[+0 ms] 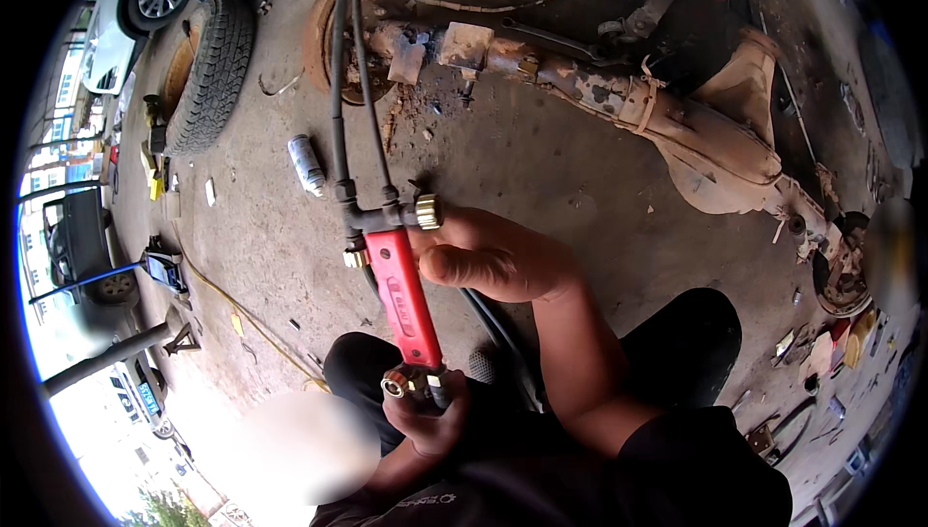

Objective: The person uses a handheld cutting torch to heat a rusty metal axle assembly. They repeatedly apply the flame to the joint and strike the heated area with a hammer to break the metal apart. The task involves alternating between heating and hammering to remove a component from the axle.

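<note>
A cutting torch with a red handle [402, 300] is held upright in front of me, its two dark metal tubes [338, 92] running up past the picture's top edge. My left hand [427, 421] grips its lower end, around the hose fittings below the handle. Beside the upper end of the handle, my right hand [498, 256] has its fingers closed at the brass valve knob [427, 212], thumb lying next to the red grip. The fingertips behind the torch are partly hidden. Another brass knob [356, 258] sticks out on the left side. Dark hoses [493, 324] trail down between my knees.
A rusty vehicle axle [667, 131] lies across the floor ahead and right, with a drum [333, 39] at its left end. A spray can [306, 165] lies left of the torch. Farther left are a tyre [215, 73] and a yellow hose [232, 300]. Scraps [822, 353] litter the right.
</note>
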`<state>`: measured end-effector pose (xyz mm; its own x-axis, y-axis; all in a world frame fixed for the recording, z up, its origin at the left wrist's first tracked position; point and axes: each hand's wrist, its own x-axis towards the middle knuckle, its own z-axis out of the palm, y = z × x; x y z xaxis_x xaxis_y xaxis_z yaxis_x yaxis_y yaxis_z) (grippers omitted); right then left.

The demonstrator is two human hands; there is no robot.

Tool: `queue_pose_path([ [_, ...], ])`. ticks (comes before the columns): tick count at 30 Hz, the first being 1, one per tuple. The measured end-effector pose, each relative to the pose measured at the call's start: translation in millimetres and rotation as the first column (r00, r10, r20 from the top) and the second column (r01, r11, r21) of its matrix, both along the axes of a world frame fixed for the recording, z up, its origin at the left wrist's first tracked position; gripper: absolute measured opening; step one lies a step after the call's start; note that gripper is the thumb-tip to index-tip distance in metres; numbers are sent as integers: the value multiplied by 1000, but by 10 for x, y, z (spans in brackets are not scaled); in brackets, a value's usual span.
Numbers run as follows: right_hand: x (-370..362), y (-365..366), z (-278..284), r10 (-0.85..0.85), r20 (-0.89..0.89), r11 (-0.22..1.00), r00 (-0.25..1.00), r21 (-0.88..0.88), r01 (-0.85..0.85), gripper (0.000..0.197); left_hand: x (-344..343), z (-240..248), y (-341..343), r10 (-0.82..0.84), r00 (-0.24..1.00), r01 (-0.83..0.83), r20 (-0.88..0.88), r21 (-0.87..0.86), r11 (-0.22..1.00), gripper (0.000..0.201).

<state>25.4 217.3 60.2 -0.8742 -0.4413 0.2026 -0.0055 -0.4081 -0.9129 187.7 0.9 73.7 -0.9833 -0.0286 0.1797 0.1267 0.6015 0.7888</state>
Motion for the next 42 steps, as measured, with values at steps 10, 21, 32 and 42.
queue_pose_path([
  [10,767,267,849,-510,673,636,536,-125,761,30,-367,365,578,-641,737,594,215,247,766,82],
  [21,670,1190,272,-575,616,501,538,-255,827,29,-2014,-1374,-528,-741,588,804,326,-339,489,32],
  [32,-284,2447,1110,-229,644,973,730,171,155,30,11,-249,1274,-874,289,766,390,453,456,21],
  [42,225,3690,978,-481,551,870,682,398,292,30,503,-112,2502,-784,94,695,614,524,493,31],
])
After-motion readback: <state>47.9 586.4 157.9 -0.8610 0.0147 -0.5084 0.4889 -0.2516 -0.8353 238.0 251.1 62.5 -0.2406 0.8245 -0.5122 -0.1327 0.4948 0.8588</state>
